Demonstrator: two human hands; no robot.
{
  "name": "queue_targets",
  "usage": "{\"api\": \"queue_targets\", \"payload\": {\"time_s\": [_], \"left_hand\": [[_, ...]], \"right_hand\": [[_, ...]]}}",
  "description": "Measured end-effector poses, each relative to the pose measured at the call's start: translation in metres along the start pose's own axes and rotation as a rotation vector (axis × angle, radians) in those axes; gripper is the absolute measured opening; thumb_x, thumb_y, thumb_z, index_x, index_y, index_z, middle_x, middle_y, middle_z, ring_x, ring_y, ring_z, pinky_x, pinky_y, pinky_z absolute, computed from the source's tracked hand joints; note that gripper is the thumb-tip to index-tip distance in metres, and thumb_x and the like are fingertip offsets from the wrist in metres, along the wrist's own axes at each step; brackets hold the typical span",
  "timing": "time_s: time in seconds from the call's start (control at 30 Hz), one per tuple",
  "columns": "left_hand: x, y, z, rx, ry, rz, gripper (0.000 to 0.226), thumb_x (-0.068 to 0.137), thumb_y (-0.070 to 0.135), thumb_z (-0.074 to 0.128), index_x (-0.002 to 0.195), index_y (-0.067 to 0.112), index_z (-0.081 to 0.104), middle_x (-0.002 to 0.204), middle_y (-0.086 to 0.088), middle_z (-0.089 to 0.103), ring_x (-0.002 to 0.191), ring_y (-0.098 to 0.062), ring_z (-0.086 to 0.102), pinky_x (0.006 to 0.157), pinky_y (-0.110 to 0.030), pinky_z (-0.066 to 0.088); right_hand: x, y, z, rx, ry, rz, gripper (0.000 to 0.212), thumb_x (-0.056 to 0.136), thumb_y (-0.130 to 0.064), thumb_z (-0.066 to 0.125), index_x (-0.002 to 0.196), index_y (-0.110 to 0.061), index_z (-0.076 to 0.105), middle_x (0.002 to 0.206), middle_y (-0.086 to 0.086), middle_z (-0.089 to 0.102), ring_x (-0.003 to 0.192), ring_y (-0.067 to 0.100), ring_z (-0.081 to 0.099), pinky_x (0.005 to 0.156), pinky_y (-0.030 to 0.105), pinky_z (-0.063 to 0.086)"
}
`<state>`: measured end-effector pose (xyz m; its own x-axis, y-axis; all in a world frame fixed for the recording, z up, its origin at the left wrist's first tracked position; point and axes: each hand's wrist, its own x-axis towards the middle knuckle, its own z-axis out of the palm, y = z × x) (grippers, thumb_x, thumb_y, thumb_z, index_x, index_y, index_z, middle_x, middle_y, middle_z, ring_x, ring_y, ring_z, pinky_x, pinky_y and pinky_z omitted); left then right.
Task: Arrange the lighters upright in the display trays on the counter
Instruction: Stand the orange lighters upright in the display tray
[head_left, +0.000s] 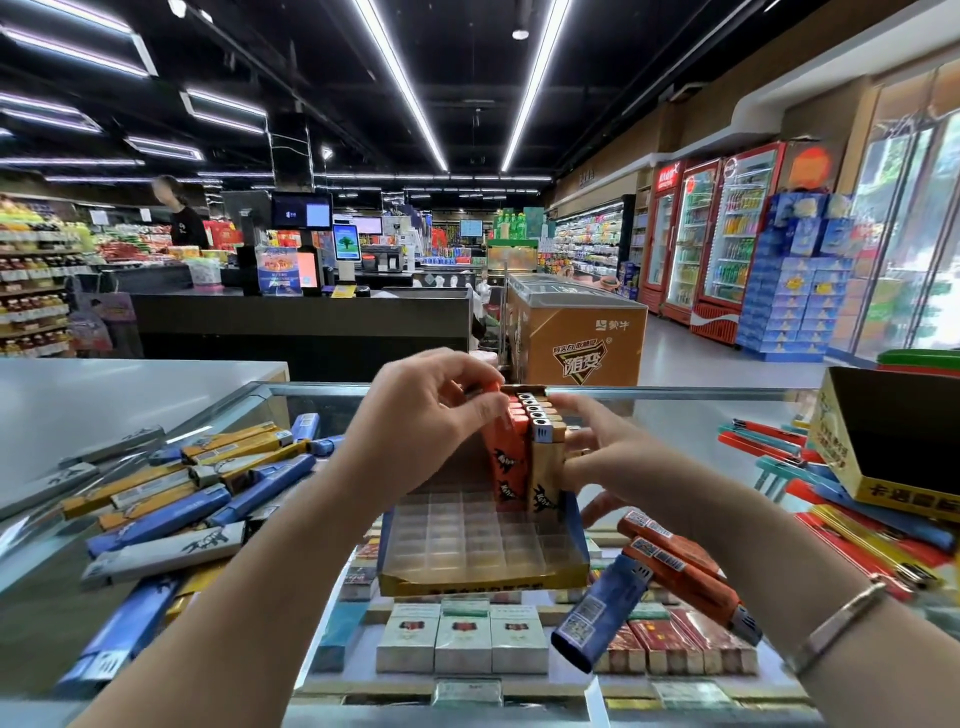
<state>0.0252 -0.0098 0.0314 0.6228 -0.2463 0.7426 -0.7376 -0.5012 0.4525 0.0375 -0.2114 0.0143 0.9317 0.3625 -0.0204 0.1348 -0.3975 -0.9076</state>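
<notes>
Near the frame's middle, the left hand (436, 410) is pinching the light, hard, slick orange lighter (506, 457) by its top; the right hand (597, 457), fingers relaxed, is steadying the gold lighters (543, 467) in the display tray (483, 577).

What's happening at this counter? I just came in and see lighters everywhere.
A person is filling a display tray on the glass counter with lighters. The left hand pinches the top of an orange lighter in the orange row; the right hand steadies the gold row beside it. Most slots are unfilled. Loose lighters lie piled to the left, more lie to the right, and an empty box stands to the right.
</notes>
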Motion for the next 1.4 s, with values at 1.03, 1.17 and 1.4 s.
{"api": "queue_targets", "payload": {"time_s": [1.03,1.17,1.4], "left_hand": [[-0.01,-0.007,0.029,0.35,-0.115,0.075,0.027,0.086,0.031,0.062,0.112,0.024,0.061,0.117,0.007,0.064,0.108,-0.016,0.057,0.087,-0.034,0.049],[-0.01,-0.007,0.032,0.347,-0.105,0.091,0.028,0.085,0.027,0.064,0.112,0.021,0.063,0.117,0.004,0.065,0.109,-0.018,0.058,0.086,-0.038,0.051],[-0.011,-0.007,0.033,0.37,-0.094,0.097,0.028,0.084,0.025,0.066,0.111,0.02,0.063,0.116,0.002,0.065,0.109,-0.021,0.059,0.083,-0.034,0.049]], "right_hand": [[-0.032,-0.019,-0.027,-0.543,0.086,0.113,0.046,0.081,-0.036,0.068,0.121,-0.023,0.05,0.11,-0.002,0.057,0.093,0.012,0.058,0.079,0.028,0.054],[-0.054,-0.032,-0.042,-0.837,0.006,0.367,0.078,0.07,-0.054,0.071,0.134,-0.021,0.041,0.125,0.001,0.049,0.111,0.019,0.05,0.096,0.035,0.046],[-0.079,-0.029,-0.029,-1.099,-0.114,0.57,0.096,0.06,-0.07,0.068,0.138,-0.021,0.038,0.124,-0.003,0.053,0.094,0.011,0.054,0.06,0.018,0.04]]}}
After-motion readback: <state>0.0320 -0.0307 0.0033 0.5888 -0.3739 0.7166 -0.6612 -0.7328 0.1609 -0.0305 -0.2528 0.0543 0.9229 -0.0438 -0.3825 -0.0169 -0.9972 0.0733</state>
